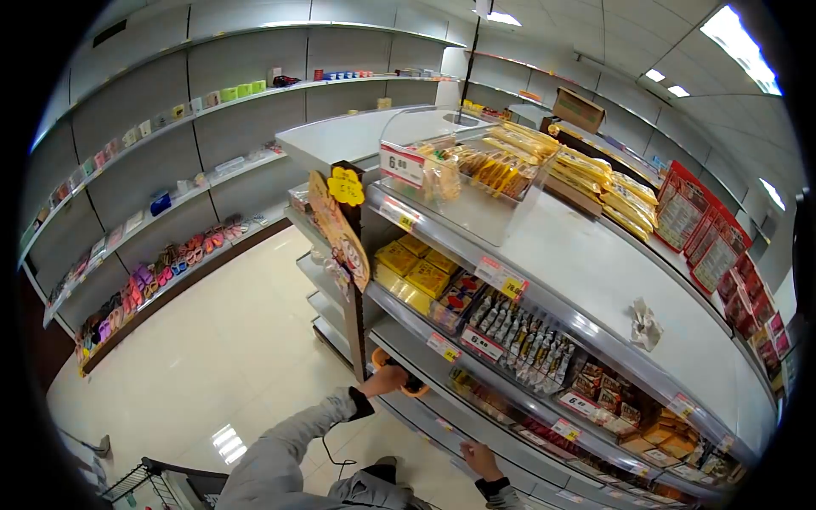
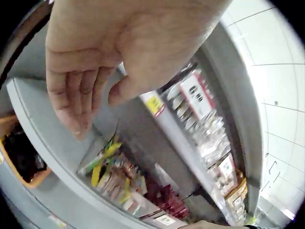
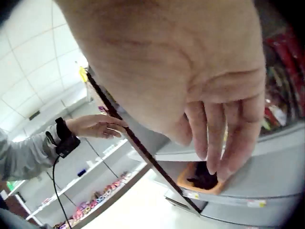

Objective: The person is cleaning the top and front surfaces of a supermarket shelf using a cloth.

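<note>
My left hand (image 1: 384,380) reaches in at the left end of the snack shelving, its fingers loosely bent with nothing between them. Below it on a lower shelf stands an orange basket (image 2: 42,177) with dark contents, partly hidden by the hand in the head view. The right wrist view has the left hand (image 3: 97,126) beside the shelf's dark end post (image 3: 143,150). My right hand (image 1: 482,461) hangs in front of the lower shelves, fingers relaxed and holding nothing. In the right wrist view its fingertips overlap the rim of the orange basket (image 3: 187,177).
Yellow packs (image 1: 416,268) and silver-wrapped snacks (image 1: 523,336) fill the shelf above. On top are a clear display box (image 1: 476,174), a crumpled wrapper (image 1: 646,325) and yellow bags (image 1: 625,200). Slippers (image 1: 161,276) line the left wall shelf. A cart (image 1: 140,484) stands behind at lower left.
</note>
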Demonstrator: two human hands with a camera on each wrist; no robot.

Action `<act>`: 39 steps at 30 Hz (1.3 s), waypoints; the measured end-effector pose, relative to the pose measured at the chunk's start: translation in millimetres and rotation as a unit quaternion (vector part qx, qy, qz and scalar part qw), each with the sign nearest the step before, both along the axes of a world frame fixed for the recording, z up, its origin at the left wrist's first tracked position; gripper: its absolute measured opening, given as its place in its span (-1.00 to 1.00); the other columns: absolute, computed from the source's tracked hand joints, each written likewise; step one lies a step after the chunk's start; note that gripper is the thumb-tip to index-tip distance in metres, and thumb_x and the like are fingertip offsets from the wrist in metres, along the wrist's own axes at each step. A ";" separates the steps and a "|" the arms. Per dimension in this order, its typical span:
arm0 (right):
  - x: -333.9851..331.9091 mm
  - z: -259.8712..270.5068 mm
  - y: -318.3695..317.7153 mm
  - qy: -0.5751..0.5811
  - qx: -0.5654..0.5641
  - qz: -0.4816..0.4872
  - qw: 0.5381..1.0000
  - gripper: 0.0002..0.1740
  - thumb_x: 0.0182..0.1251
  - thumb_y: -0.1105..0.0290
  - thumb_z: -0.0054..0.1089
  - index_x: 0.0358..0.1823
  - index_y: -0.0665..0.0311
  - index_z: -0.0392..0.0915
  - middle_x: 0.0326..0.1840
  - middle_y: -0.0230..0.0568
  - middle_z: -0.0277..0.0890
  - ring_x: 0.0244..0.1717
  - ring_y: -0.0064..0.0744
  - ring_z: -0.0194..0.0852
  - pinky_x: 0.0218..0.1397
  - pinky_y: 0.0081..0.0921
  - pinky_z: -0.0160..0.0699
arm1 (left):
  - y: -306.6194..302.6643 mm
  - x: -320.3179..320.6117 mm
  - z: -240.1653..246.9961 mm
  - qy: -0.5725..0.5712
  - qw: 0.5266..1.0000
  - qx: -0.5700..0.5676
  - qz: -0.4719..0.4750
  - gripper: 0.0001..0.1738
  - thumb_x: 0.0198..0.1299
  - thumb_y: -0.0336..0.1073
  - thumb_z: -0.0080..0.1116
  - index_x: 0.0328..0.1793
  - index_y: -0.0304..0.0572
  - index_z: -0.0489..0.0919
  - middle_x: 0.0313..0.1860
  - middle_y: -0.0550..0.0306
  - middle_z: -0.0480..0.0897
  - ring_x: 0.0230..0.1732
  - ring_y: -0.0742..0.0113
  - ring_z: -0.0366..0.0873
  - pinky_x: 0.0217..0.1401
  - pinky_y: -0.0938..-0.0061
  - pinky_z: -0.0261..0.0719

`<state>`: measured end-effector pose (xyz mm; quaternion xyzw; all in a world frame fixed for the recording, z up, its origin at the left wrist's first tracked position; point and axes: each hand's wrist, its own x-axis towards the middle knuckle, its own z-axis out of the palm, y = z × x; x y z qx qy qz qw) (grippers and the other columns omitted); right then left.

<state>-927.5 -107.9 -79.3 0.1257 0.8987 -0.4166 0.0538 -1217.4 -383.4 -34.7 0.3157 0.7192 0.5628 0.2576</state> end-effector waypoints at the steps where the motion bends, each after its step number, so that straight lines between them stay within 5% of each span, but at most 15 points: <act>1: -10.3 32.8 -12.9 -0.021 -0.014 0.015 1.000 -0.69 0.45 0.21 0.09 -0.03 0.30 0.61 -0.32 -0.16 0.62 -0.31 -0.23 0.60 -0.25 -0.27 0.56 | -12.7 -1.7 24.6 0.045 0.998 -0.005 0.034 -0.75 0.25 -0.36 0.09 -0.04 -0.41 0.56 -0.29 0.03 0.67 -0.24 0.26 0.65 -0.18 0.37 0.61; 5: -51.4 187.5 -50.1 0.122 0.057 0.059 0.989 -0.72 0.45 0.33 0.04 0.03 0.31 0.58 -0.43 -0.09 0.57 -0.52 -0.32 0.47 -0.43 -0.42 0.42 | -49.6 -27.2 182.9 0.264 0.958 0.054 0.101 -0.70 0.27 -0.24 0.04 -0.13 -0.37 0.60 -0.42 0.02 0.64 -0.43 0.29 0.58 -0.31 0.37 0.55; 6: -62.6 222.6 -54.7 0.169 0.026 0.042 0.984 -0.73 0.46 0.35 0.02 0.02 0.32 0.57 -0.46 -0.09 0.54 -0.54 -0.36 0.42 -0.44 -0.44 0.41 | -55.6 -22.5 235.7 0.141 0.976 0.070 0.151 -0.73 0.30 -0.24 0.02 -0.18 -0.33 0.58 -0.47 0.04 0.60 -0.44 0.33 0.56 -0.33 0.42 0.52; 7: -72.1 264.7 -59.6 0.213 0.036 0.029 0.976 -0.73 0.46 0.35 0.01 0.04 0.33 0.55 -0.46 -0.09 0.53 -0.54 -0.37 0.41 -0.43 -0.44 0.41 | -62.2 -42.5 262.0 0.207 0.961 0.088 0.163 -0.76 0.32 -0.26 0.02 -0.19 -0.31 0.57 -0.49 0.10 0.58 -0.43 0.39 0.55 -0.35 0.47 0.48; 12: -121.8 429.2 -54.3 0.336 0.058 -0.106 0.934 -0.63 0.47 0.24 0.01 0.11 0.36 0.49 -0.23 -0.08 0.63 -0.32 -0.40 0.52 -0.25 -0.46 0.48 | -79.7 -122.3 405.0 0.480 0.817 0.105 0.301 -0.73 0.33 -0.22 0.07 -0.07 -0.29 0.59 -0.34 0.06 0.67 -0.37 0.29 0.59 -0.27 0.39 0.52; 14: -160.6 469.8 -45.5 0.422 0.115 -0.138 0.889 -0.50 0.48 0.08 -0.02 0.17 0.40 0.42 -0.15 -0.06 0.60 -0.25 -0.39 0.53 -0.20 -0.47 0.49 | -79.2 -172.6 429.3 0.483 0.811 0.153 0.291 -0.70 0.32 -0.18 0.09 -0.04 -0.29 0.59 -0.29 -0.01 0.69 -0.33 0.25 0.63 -0.21 0.38 0.55; 18: -237.7 546.8 -31.0 0.259 0.124 -0.155 0.945 -0.19 0.38 -0.22 -0.07 0.18 0.51 0.38 -0.04 0.10 0.55 -0.11 -0.21 0.62 -0.12 -0.41 0.62 | -70.4 -220.2 470.9 0.408 0.873 0.118 0.239 -0.49 0.30 0.03 0.07 -0.09 -0.40 0.59 -0.36 -0.12 0.69 -0.35 0.18 0.65 -0.21 0.38 0.57; 24: -314.8 579.2 14.8 0.120 0.132 -0.232 0.956 -0.20 0.31 -0.15 0.04 0.05 0.64 0.41 -0.15 0.15 0.58 -0.22 0.02 0.69 -0.32 -0.29 0.78 | -17.6 -290.7 508.7 0.382 0.907 -0.050 0.168 -0.20 0.22 0.31 -0.07 -0.34 -0.49 0.65 -0.52 -0.13 0.65 -0.51 0.13 0.62 -0.41 0.31 0.57; 26: -319.7 582.5 13.6 0.095 0.084 -0.246 0.961 -0.35 0.32 -0.05 0.09 0.00 0.53 0.46 -0.14 0.07 0.61 -0.23 -0.05 0.71 -0.34 -0.33 0.77 | 2.0 -315.1 515.1 0.349 0.918 -0.163 0.096 -0.24 0.18 0.29 -0.02 -0.36 -0.46 0.65 -0.53 -0.14 0.64 -0.56 0.14 0.60 -0.48 0.29 0.56; 27: -339.7 561.9 79.6 0.082 0.117 -0.100 0.985 -0.50 0.31 0.04 0.13 -0.06 0.41 0.50 -0.13 -0.08 0.65 -0.31 -0.18 0.73 -0.40 -0.36 0.76 | 9.0 -322.2 516.6 0.321 0.930 -0.162 0.075 -0.33 0.14 0.19 0.02 -0.41 -0.43 0.65 -0.56 -0.09 0.62 -0.57 0.16 0.58 -0.53 0.32 0.55; 30: -339.1 555.4 91.0 0.088 -0.009 -0.151 0.985 -0.51 0.36 0.01 0.07 -0.23 0.41 0.55 -0.42 -0.09 0.68 -0.40 -0.28 0.74 -0.53 -0.53 0.68 | 19.7 -333.1 515.5 0.308 0.942 -0.134 -0.008 -0.43 0.10 0.06 0.04 -0.43 -0.44 0.65 -0.58 -0.06 0.60 -0.58 0.19 0.58 -0.55 0.39 0.54; 31: -336.1 572.4 44.5 0.023 0.173 -0.175 0.969 -0.59 0.36 0.07 0.04 -0.32 0.34 0.53 -0.43 -0.08 0.69 -0.54 -0.40 0.67 -0.67 -0.65 0.47 | 25.1 -342.0 513.1 0.285 0.951 -0.120 -0.020 -0.51 0.04 -0.03 0.08 -0.42 -0.44 0.64 -0.59 -0.04 0.59 -0.61 0.19 0.57 -0.58 0.40 0.53; 34: -339.3 563.3 63.7 0.066 0.087 -0.161 0.981 -0.63 0.35 0.11 0.02 -0.42 0.29 0.50 -0.46 -0.08 0.69 -0.74 -0.55 0.44 -0.75 -0.69 0.27 | 37.6 -356.4 505.3 0.320 0.940 -0.108 -0.055 -0.58 0.01 -0.10 0.09 -0.39 -0.44 0.63 -0.57 -0.07 0.60 -0.65 0.18 0.57 -0.61 0.37 0.53; 35: -341.8 558.6 81.5 0.096 0.126 -0.056 0.986 -0.64 0.29 0.14 0.06 -0.52 0.28 0.45 -0.61 -0.23 0.60 -0.82 -0.64 0.19 -0.80 -0.66 0.17 | 42.4 -346.5 507.3 0.335 0.926 -0.173 0.008 -0.63 0.10 -0.20 0.02 -0.22 -0.40 0.67 -0.50 0.04 0.70 -0.76 0.43 0.34 -0.71 0.51 0.33; 39: -325.6 576.9 11.6 0.097 0.224 -0.168 0.955 -0.62 0.24 0.20 0.12 -0.66 0.31 0.46 -0.78 -0.43 0.25 -0.79 -0.66 0.24 -0.82 -0.64 0.16 | 47.0 -358.1 492.1 0.359 0.929 -0.083 0.019 -0.65 0.12 -0.23 0.00 -0.32 -0.42 0.67 -0.54 0.02 0.70 -0.76 0.46 0.39 -0.74 0.51 0.29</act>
